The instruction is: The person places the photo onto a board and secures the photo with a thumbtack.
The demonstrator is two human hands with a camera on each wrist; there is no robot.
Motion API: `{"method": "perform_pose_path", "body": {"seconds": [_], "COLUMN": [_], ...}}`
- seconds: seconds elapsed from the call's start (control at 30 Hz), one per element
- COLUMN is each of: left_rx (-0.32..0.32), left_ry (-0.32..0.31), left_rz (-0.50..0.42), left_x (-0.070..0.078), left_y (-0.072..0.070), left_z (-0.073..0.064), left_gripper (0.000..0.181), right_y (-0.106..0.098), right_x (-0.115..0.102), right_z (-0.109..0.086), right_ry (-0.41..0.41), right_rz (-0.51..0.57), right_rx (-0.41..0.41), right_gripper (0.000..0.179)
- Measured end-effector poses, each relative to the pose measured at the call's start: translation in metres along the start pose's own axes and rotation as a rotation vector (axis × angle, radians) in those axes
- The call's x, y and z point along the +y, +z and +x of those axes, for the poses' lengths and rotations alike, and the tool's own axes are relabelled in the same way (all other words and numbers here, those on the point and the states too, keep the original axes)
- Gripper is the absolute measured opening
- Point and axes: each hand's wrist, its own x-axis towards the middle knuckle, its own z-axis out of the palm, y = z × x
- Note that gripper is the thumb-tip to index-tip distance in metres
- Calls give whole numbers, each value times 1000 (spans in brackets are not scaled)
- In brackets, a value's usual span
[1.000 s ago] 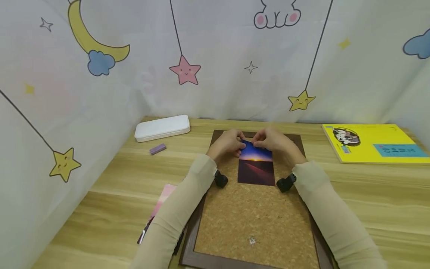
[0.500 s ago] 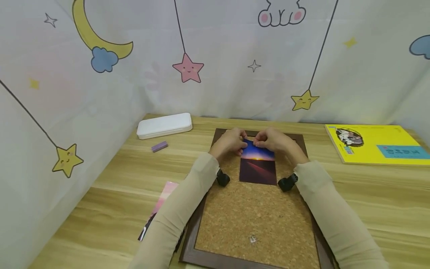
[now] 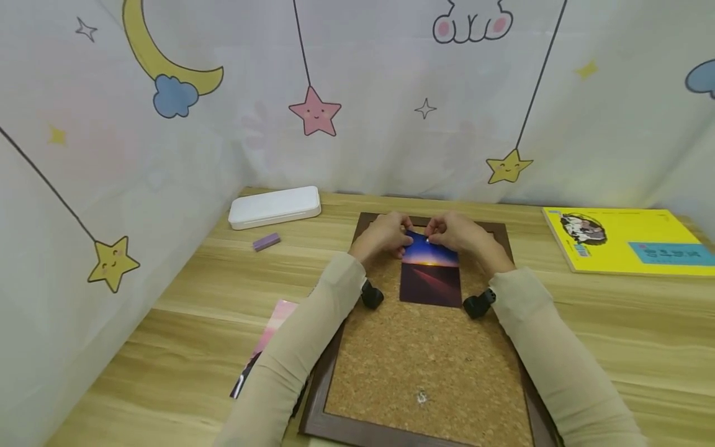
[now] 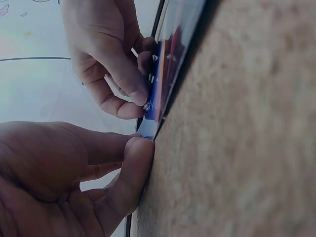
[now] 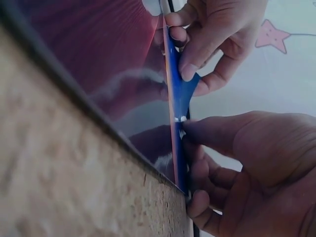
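A glossy photo (image 3: 430,284) of a blue sky, an orange horizon and a dark red foreground lies on the upper part of a brown-framed cork board (image 3: 419,354). My left hand (image 3: 388,234) pinches its upper left corner between thumb and finger; the corner bends up in the right wrist view. Close beside it, my right hand (image 3: 459,234) pinches a small whitish pushpin (image 5: 180,119) against the photo's blue top part. The pushpin is tiny, and the fingertips partly cover it.
Further back left are a white case (image 3: 275,207) and a purple block (image 3: 266,241). A yellow book (image 3: 631,239) lies at the right. Pink pictures (image 3: 277,320) lie partly under my left sleeve. Small clear bits (image 3: 421,397) sit on the lower cork.
The head view has shifted slightly. My right fingertips have moved a little to the right, away from the left hand, and a whitish spot now shows there. The left hand keeps its pinch.
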Motion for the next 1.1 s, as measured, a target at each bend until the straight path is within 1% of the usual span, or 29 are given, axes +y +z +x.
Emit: {"method": "perform_pose_path", "body": {"seconds": [0.2, 0.3, 0.47, 0.67, 0.8, 0.9, 1.0, 1.1], "left_rx": [-11, -11, 9, -5, 4, 13, 7, -15], "left_ry": [-6, -1, -6, -23, -23, -30, -27, -4], "left_rz": [29, 42, 41, 37, 35, 39, 50, 98], "left_x": [3, 4, 4, 5, 5, 5, 4, 3], "left_y": [0, -1, -2, -1, -3, -4, -4, -2], "left_z": [0, 0, -1, -3, -3, -3, -5, -6], "left_gripper": [18, 17, 15, 16, 17, 17, 19, 24], "right_y": [2, 2, 2, 2, 0, -2, -4, -6], "right_x": [3, 3, 1, 0, -1, -2, 0, 4], "right_z": [1, 1, 1, -2, -3, -2, -3, -5], "right_ry": [59, 66, 58, 68, 57, 27, -9, -34], "right_rz": [-51, -68, -61, -66, -65, -62, -61, -62], "right_rx": [39, 62, 79, 59, 62, 49, 14, -30], "right_gripper": [9, 12, 12, 12, 12, 11, 10, 7]}}
